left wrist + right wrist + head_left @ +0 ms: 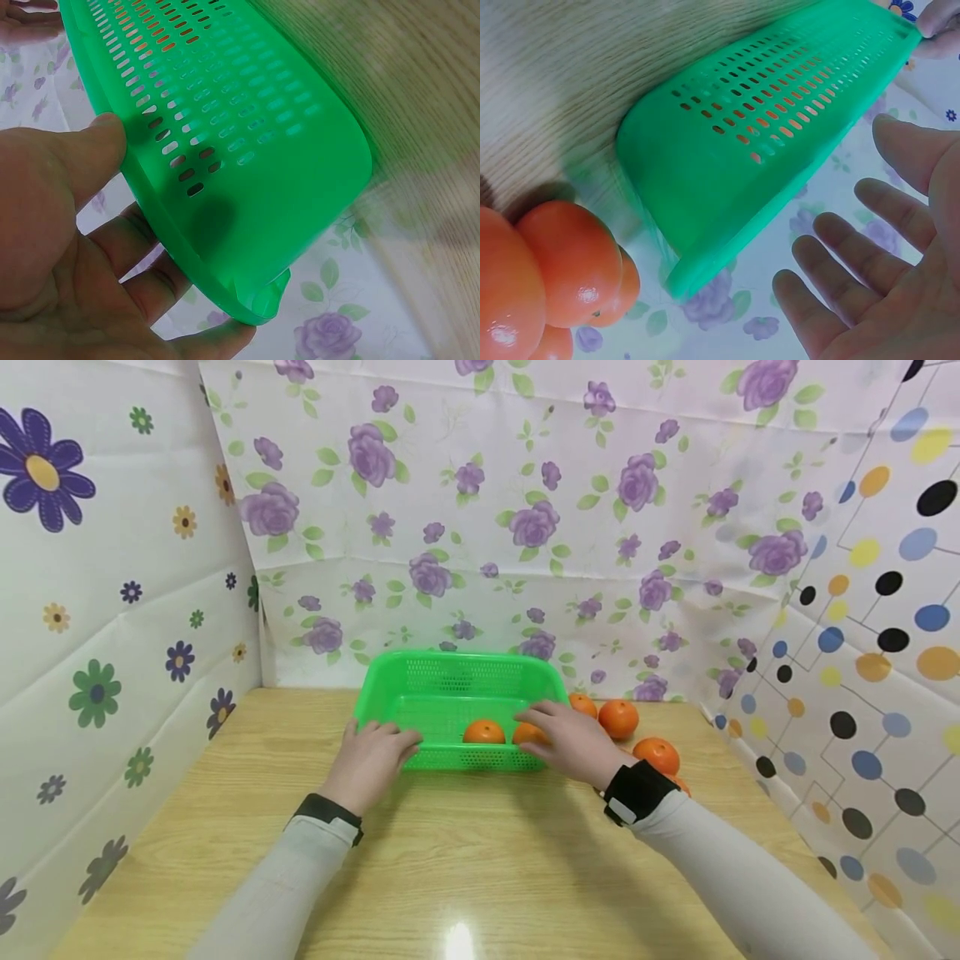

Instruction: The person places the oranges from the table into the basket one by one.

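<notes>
A green perforated plastic basket [457, 758] stands on the wooden table. Inside it, toward the near wall, lie two mandarins: one in the middle [483, 732] and a second mandarin [528, 735] partly hidden by the right hand. My left hand [375, 758] holds the basket's near left corner; in the left wrist view the thumb lies on the rim and the fingers reach around its other side. Over the right end of the basket hovers my right hand [572, 742], its fingers spread and slightly bent, nothing in them; the right wrist view shows them apart from the rim.
Several more mandarins lie on the table to the right of the basket, including one by the back [618, 718] and one nearer [656, 754], partly behind the right wrist. Patterned sheets [480, 527] enclose the table [480, 860] at the back and both sides.
</notes>
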Available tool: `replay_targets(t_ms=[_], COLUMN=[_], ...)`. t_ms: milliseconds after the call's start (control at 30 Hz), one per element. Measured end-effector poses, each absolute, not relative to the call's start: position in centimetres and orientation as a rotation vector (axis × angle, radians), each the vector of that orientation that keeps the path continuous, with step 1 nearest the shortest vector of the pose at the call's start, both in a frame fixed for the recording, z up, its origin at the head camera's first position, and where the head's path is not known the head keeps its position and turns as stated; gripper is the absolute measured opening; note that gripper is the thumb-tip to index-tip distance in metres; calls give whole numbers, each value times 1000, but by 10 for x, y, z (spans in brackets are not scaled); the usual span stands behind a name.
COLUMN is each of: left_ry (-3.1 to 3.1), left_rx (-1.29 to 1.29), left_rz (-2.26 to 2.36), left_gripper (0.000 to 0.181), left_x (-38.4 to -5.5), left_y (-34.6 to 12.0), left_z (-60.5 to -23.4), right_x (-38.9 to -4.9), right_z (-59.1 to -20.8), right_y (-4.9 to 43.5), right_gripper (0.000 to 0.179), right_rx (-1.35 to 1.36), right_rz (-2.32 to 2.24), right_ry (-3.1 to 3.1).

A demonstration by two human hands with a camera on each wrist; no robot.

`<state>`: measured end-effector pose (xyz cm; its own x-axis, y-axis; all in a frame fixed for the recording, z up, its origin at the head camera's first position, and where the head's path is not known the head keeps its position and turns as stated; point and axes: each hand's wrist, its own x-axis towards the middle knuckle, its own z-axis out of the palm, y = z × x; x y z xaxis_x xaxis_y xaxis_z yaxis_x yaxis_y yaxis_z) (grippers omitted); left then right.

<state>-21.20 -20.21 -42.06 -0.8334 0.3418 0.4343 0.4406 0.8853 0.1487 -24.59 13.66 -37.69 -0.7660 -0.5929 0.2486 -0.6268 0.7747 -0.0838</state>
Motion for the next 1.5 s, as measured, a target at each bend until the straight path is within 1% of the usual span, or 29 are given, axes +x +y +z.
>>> replay_targets(t_ms=[333, 467, 633, 867, 1067, 1333, 1500], left_ry=[-2656, -2651, -2657, -2655, -2662, -2629, -2632], left_rx=[-585, -590, -600, -604, -603, -611, -610], left_rz=[-347, -340, -351, -328, -319, -318, -314], left_gripper=[18, 18, 19, 19, 21, 14, 14], left_x=[-212, -212, -212, -214, -215, -213, -213], left_y=[-202, -203, -203, -205, -205, -205, -204], left_z=[-421, -420, -419, -420, -420, -418, -419], right_x=[-230, -222, -211, -198, -186, -174, -169], right_z=[-379, -379, -382, -388, -393, -398, -401], right_y=[154, 162, 177, 198, 214, 225, 233], right_gripper=[51, 52, 48, 50, 48, 52, 52], right_rx=[936, 888, 858, 824, 779, 756, 724], right_rz=[236, 260, 273, 304, 285, 284, 273], right_ry=[-2723, -2752, -2752, -2748, -2738, -2699, -2694])
